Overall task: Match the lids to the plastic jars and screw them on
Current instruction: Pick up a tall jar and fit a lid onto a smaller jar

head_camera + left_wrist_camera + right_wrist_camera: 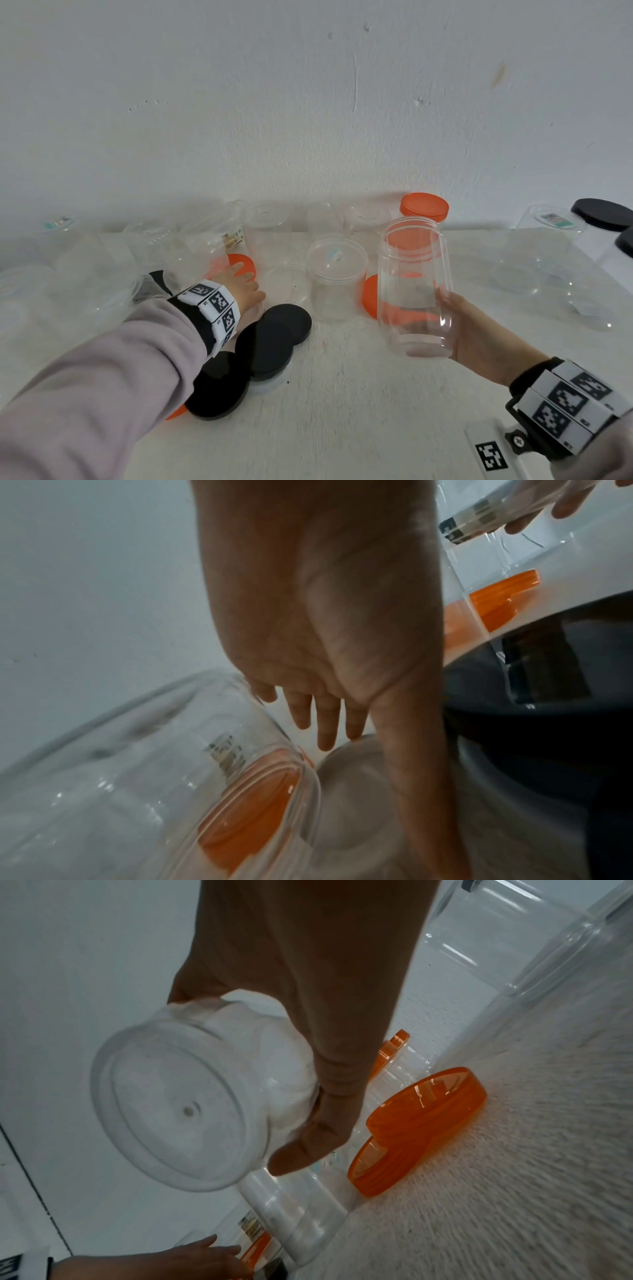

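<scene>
While your right hand (pixel 479 329) is gripping a tall clear jar (pixel 416 284) low on its body and holding it upright and lidless above the table (pixel 342 411), your left hand (pixel 245 284) is reaching forward with its fingers (pixel 325 723) straight and spread, holding nothing. Those fingers are hovering over or touching an orange lid (pixel 239 265) lying flat by the clear jars at the left; the head view is too blurred to say which. In the right wrist view your thumb and fingers are wrapping round the jar's base (pixel 178 1112), which is facing the camera.

Two more orange lids (pixel 421 1123) are lying overlapped on the table just behind the held jar, and a jar with an orange lid (pixel 424 207) already on it is standing at the back by the wall (pixel 308 102). A short clear jar with a clear lid (pixel 335 274) is sitting between your hands, with a loose clear lid (pixel 286 284) just to its left. Three black lids (pixel 267 342) are lying overlapped under and beside your left wrist. Two jars with black lids (pixel 599 214) are showing at the far right edge.
</scene>
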